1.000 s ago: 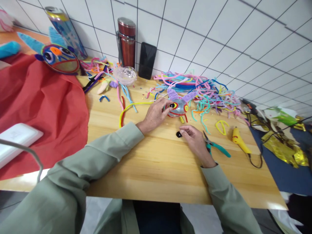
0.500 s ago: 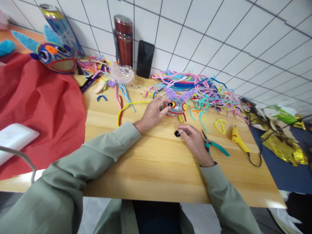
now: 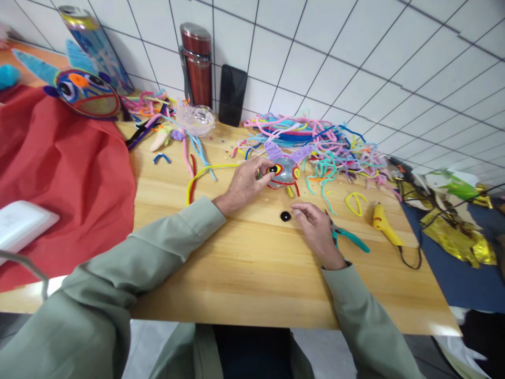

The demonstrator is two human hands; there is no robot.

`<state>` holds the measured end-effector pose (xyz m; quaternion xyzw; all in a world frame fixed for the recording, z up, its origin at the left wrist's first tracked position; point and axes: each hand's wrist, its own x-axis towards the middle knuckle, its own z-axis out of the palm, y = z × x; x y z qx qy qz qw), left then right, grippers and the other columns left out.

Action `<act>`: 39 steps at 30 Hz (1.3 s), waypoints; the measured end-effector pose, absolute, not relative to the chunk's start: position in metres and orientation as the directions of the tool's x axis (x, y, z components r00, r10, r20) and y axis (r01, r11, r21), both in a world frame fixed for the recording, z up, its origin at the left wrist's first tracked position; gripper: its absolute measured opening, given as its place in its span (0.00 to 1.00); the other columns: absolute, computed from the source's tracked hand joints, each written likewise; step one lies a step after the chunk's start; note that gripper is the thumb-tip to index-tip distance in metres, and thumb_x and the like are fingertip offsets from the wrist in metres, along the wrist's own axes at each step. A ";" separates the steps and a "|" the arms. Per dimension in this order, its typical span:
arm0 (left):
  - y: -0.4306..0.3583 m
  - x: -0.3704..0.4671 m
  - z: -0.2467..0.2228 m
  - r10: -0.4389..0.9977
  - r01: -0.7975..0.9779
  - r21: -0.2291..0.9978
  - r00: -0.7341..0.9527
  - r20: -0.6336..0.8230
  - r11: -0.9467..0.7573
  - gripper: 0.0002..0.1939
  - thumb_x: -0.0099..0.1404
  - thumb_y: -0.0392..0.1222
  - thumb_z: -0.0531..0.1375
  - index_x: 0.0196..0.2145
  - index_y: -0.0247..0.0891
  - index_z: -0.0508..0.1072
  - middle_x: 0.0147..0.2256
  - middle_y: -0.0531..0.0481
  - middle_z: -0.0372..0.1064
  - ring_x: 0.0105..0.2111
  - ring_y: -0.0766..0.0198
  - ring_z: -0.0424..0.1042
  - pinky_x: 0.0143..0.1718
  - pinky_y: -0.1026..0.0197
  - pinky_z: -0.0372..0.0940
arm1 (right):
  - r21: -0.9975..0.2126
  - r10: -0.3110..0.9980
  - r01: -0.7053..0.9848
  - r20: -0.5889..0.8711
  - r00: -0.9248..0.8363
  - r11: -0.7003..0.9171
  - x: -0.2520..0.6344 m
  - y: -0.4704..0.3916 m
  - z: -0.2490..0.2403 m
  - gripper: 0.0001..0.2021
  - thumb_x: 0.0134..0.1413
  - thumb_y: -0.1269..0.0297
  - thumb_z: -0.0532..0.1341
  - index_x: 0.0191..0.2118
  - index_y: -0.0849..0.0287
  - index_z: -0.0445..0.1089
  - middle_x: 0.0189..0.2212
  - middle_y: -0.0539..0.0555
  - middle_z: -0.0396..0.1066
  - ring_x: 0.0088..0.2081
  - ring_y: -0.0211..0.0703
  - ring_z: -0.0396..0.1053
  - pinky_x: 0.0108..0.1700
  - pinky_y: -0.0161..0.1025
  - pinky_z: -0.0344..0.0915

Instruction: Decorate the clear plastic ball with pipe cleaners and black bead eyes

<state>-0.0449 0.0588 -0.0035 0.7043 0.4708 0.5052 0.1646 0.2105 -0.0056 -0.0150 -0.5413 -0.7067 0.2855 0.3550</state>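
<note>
A clear plastic ball (image 3: 284, 177) made up as an animal face, with purple pipe-cleaner ears (image 3: 301, 153) and red and yellow outlines, stands on the wooden table. My left hand (image 3: 246, 181) grips its left side, thumb and forefinger beside a black eye (image 3: 273, 169) set in a yellow ring. The other ring has no black piece in it. A loose black eye piece (image 3: 285, 216) lies on the wood in front of the ball. Just right of that piece is my right hand (image 3: 313, 226), fingers drawn together with nothing visible in them.
Teal-handled pliers (image 3: 353, 239) lie beside my right wrist, and a yellow glue gun (image 3: 386, 225) with a cord is farther right. Pipe cleaners (image 3: 300, 131) pile up behind the ball. A phone (image 3: 232, 95) and a red flask (image 3: 196, 66) stand by the tiled wall.
My right fingertips have come away from the loose black eye piece, which now lies apart from them. My left hand stays at the ball, its fingers shifted slightly off the black eye.
</note>
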 end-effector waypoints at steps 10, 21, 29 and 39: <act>0.055 -0.044 -0.003 0.771 0.484 0.656 0.064 0.634 -0.580 0.08 0.70 0.35 0.66 0.47 0.38 0.78 0.35 0.51 0.76 0.35 0.63 0.73 0.40 0.60 0.68 | -0.774 0.956 0.563 0.260 -0.133 0.289 0.215 -0.006 -0.015 0.11 0.66 0.62 0.55 0.44 0.53 0.74 0.30 0.49 0.72 0.33 0.45 0.71 0.40 0.43 0.66; 0.005 -0.019 -0.018 0.865 0.670 0.547 0.381 0.326 -0.501 0.05 0.74 0.37 0.62 0.46 0.38 0.76 0.41 0.46 0.79 0.40 0.58 0.78 0.38 0.60 0.68 | -0.594 0.887 0.661 0.266 -0.377 0.459 0.215 -0.007 -0.009 0.12 0.64 0.63 0.64 0.51 0.55 0.79 0.36 0.54 0.76 0.37 0.48 0.75 0.41 0.44 0.71; 0.003 -0.021 -0.018 0.870 0.700 0.519 0.430 0.242 -0.490 0.14 0.72 0.32 0.60 0.54 0.38 0.74 0.50 0.41 0.79 0.47 0.53 0.80 0.45 0.55 0.73 | -0.496 0.822 0.656 0.329 -0.464 0.569 0.213 -0.007 -0.014 0.08 0.62 0.70 0.66 0.46 0.54 0.77 0.42 0.56 0.78 0.46 0.50 0.76 0.49 0.46 0.72; -0.011 -0.012 -0.015 0.832 0.418 0.748 0.456 0.317 -0.515 0.07 0.74 0.37 0.57 0.43 0.37 0.75 0.40 0.45 0.78 0.39 0.59 0.75 0.42 0.57 0.68 | -0.824 0.931 0.453 0.226 -0.288 0.340 0.207 -0.009 -0.012 0.05 0.59 0.65 0.66 0.42 0.54 0.75 0.30 0.48 0.74 0.30 0.40 0.70 0.34 0.39 0.67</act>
